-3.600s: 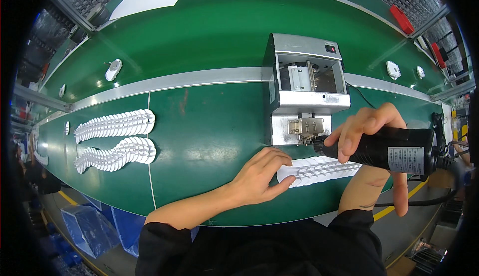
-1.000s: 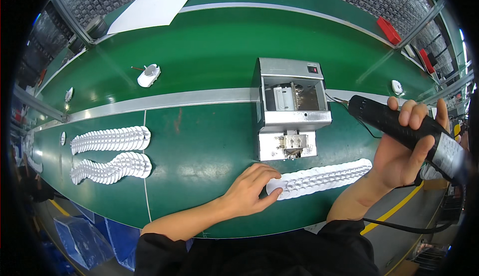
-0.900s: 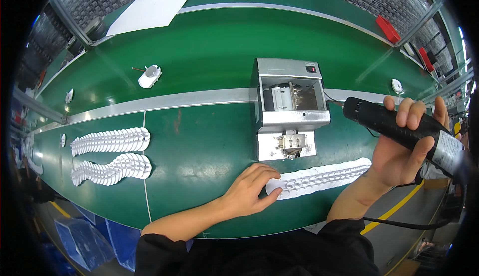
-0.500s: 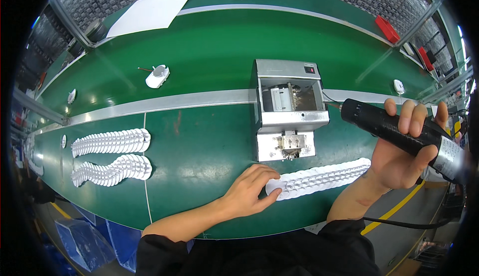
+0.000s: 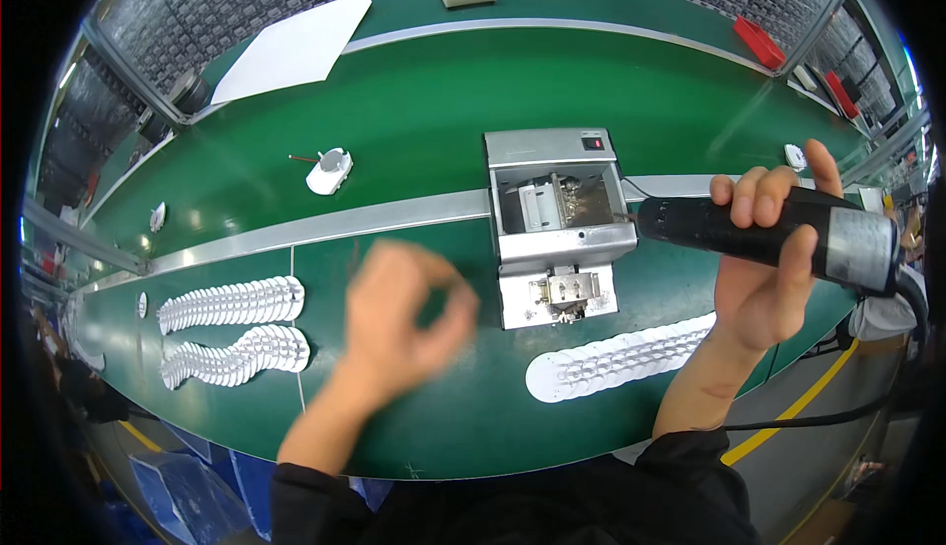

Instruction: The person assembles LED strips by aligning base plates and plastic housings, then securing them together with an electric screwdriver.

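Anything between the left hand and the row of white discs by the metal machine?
Nothing visible blocks the left hand from the left end of the row of white discs; the metal machine sits behind that path. The right forearm hides the row's right end from view.

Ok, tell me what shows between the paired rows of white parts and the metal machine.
In the head view, the left hand, blurred, shows there, over the green table.

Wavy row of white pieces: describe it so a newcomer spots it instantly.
On the green bench, find the silver machine, then look left past the left hand. The wavy row of overlapping white pieces lies there, nearer the person. Its S-bend sets it apart from the straighter row just behind it.
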`<state>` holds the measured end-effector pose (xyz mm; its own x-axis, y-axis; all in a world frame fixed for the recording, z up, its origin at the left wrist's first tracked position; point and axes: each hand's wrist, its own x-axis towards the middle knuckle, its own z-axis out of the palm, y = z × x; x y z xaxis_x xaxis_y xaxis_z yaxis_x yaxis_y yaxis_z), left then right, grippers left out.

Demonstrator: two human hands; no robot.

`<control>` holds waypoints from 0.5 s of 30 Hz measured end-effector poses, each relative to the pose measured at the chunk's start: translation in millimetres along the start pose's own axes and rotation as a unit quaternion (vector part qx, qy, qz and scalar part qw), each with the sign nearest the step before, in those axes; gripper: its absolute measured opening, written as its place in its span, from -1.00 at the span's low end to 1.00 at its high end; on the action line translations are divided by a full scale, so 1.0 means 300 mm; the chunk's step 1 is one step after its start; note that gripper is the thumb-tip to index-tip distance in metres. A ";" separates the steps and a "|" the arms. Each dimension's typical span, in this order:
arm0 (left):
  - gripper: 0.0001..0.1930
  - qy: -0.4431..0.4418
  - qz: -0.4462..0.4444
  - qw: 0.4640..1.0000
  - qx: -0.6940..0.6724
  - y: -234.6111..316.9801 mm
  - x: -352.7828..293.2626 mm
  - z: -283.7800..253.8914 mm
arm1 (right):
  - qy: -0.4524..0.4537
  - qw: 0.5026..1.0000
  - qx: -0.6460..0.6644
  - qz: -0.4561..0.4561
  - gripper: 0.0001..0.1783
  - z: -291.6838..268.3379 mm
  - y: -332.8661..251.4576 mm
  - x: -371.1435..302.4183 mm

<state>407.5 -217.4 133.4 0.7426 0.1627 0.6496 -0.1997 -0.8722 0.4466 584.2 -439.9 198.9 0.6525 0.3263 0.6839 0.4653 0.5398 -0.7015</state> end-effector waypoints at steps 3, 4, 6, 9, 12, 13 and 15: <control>-0.67 -0.024 -0.132 0.978 0.159 -0.287 0.100 -0.056 | -0.018 0.996 0.074 -0.046 -0.29 0.001 -0.008 0.007; -0.61 -0.065 -0.199 0.956 0.206 -0.380 0.114 -0.076 | -0.016 0.994 0.096 -0.045 -0.24 -0.001 -0.018 0.014; -0.53 -0.048 -0.189 0.936 0.292 -0.568 0.091 -0.076 | -0.005 0.992 0.122 -0.038 -0.20 -0.002 -0.022 0.010; -0.50 -0.141 -0.264 0.926 0.231 -0.764 0.041 -0.061 | -0.014 0.990 0.132 -0.041 -0.20 -0.010 -0.031 0.003; -0.59 -0.190 -0.275 0.913 0.234 -0.716 0.101 -0.070 | -0.028 0.988 0.138 -0.055 -0.25 -0.018 -0.070 -0.012; -0.59 -0.188 -0.278 0.910 0.242 -0.704 0.100 -0.068 | -0.037 0.988 0.141 -0.056 -0.24 -0.026 -0.080 -0.019; -0.66 -0.125 -0.189 0.956 0.184 -0.687 0.082 -0.077 | -0.032 0.987 0.145 -0.060 -0.24 -0.015 -0.099 -0.031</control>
<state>452.3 -22.9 71.5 0.8557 0.4240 0.2967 0.3181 -0.8832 0.3447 567.0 -462.5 212.3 0.5600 0.2899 0.7761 0.3393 0.7744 -0.5340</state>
